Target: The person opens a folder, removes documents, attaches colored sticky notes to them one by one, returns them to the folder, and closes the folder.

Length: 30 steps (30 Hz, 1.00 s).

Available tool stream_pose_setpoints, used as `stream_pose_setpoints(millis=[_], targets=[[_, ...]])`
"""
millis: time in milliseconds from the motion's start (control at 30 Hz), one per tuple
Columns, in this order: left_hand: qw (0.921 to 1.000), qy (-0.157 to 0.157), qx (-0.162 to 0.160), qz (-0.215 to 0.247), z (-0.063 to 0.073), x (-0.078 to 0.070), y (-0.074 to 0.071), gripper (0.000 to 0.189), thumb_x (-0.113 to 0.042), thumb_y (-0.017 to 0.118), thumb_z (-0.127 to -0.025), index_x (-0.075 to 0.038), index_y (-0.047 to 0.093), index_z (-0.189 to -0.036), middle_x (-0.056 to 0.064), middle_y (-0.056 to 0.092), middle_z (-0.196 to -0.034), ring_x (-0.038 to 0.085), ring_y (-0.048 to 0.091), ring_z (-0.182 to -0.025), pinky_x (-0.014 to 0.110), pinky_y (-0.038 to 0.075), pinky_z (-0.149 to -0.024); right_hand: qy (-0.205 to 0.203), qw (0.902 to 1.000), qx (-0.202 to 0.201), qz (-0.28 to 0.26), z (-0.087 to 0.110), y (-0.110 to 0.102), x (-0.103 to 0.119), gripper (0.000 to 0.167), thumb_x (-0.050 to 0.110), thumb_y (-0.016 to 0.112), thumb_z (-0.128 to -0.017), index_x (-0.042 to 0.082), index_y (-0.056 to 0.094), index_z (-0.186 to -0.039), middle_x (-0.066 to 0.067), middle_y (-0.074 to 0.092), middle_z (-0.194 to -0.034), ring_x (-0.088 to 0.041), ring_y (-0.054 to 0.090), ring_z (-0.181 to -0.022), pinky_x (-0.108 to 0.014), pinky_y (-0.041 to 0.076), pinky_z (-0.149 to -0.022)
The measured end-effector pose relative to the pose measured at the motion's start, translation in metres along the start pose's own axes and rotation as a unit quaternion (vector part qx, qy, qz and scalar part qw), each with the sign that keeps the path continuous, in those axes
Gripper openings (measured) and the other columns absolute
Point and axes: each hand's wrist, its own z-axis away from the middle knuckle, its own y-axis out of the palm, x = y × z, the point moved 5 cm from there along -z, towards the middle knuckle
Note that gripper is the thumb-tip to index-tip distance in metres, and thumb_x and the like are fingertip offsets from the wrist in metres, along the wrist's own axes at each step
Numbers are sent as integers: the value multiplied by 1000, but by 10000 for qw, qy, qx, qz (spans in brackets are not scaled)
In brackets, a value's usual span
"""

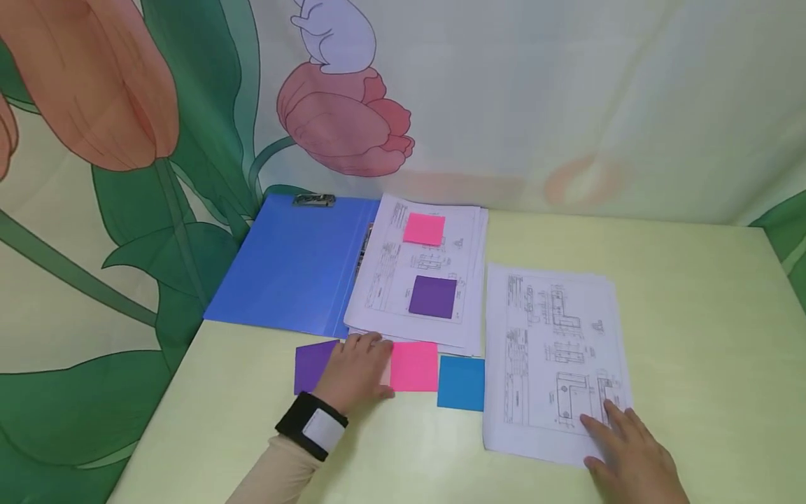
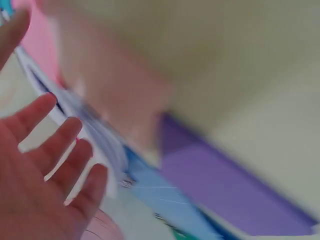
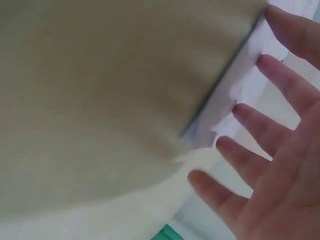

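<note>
My left hand [image 1: 355,371] is over a row of square sticky notes, its fingers spread and relaxed. It partly covers a purple note [image 1: 310,365] and a pale pink note [image 1: 385,376]; the left wrist view shows this pale pink note [image 2: 120,85] blurred between its neighbours. Right of the hand lie a bright pink note [image 1: 413,366] and a blue note [image 1: 461,383]. My right hand [image 1: 636,451] is at the lower right corner of a loose sheet of technical drawings [image 1: 535,427], fingers apart. Whether either hand touches paper is hard to tell.
Behind the notes lies an open blue clip folder [image 1: 283,266]. A stack of drawing sheets [image 1: 384,280] rests on its right side, bearing another bright pink note [image 1: 425,229] and another purple note [image 1: 433,297]. A flower-patterned curtain [image 1: 504,105] hangs behind the pale yellow table [image 1: 705,315].
</note>
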Motion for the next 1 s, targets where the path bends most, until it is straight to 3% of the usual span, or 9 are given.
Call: stream_pose_setpoints(millis=[67, 133, 400, 500, 700, 833, 933, 1000], targets=[[9995, -99, 286, -65, 8, 2, 6, 79, -47, 80, -65, -12, 50, -130, 11, 48, -131, 34, 41, -118, 52, 37, -92, -25, 9999, -71, -103, -1, -3, 2, 64, 29, 73, -75, 9, 51, -131, -25, 27, -143, -50, 17, -129, -70, 19, -91], [9993, -179, 340, 16, 13, 6, 7, 79, -42, 82, -64, -13, 50, -130, 9, 48, -132, 33, 40, -121, 52, 35, -93, -87, 9995, -251, -191, -2, -6, 5, 67, 31, 74, -74, 8, 48, -132, -25, 26, -143, -49, 14, -130, -69, 18, -91], [9976, 528, 417, 141, 18, 16, 9, 58, -42, 81, -66, -15, 61, -113, 1, 57, -109, 22, 48, -108, 45, 37, -91, -587, 9910, -1068, -553, 4, -13, 26, 69, 29, 80, -67, 10, 51, -126, -23, 33, -138, -46, 22, -128, -67, 25, -88], [9963, 562, 483, 427, 21, 21, 7, 55, -44, 81, -64, -16, 64, -108, -1, 57, -107, 19, 48, -106, 45, 36, -92, -787, 9852, -1398, -603, 7, -16, 35, 67, 27, 82, -64, 12, 54, -122, -20, 39, -135, -45, 28, -125, -67, 29, -85], [9908, 368, 300, 1268, 22, 19, -8, 12, -25, 77, -73, -20, 70, -82, -4, 55, -97, 14, 52, -91, 43, 37, -83, -1392, 9654, -2028, -867, 11, -23, 52, 63, 20, 83, -61, 14, 57, -118, -15, 45, -130, -41, 32, -123, -62, 32, -81], [9926, 680, -117, 995, 33, -1, -30, 6, -17, 70, -77, -19, 66, -73, -8, 50, -82, 8, 50, -74, 35, 38, -73, -1986, 9533, -2015, -1059, 13, -28, 94, 58, 20, 80, -65, 15, 59, -118, -10, 46, -132, -34, 33, -125, -59, 33, -85], [9916, 1140, -407, 459, 47, -35, -50, 11, -19, 66, -77, -18, 60, -68, -10, 46, -71, 6, 46, -66, 32, 40, -67, -2503, 9418, -1934, -1140, 13, -28, 142, 61, 26, 78, -68, 15, 56, -124, -5, 46, -134, -26, 38, -125, -53, 37, -88], [9880, 1415, -578, 206, 58, -63, -61, 12, -21, 64, -76, -18, 56, -67, -10, 43, -69, 6, 45, -66, 31, 40, -66, -2654, 9414, -1811, -1024, 11, -23, 172, 70, 33, 79, -69, 14, 51, -130, -4, 46, -136, -23, 42, -122, -48, 41, -88]])
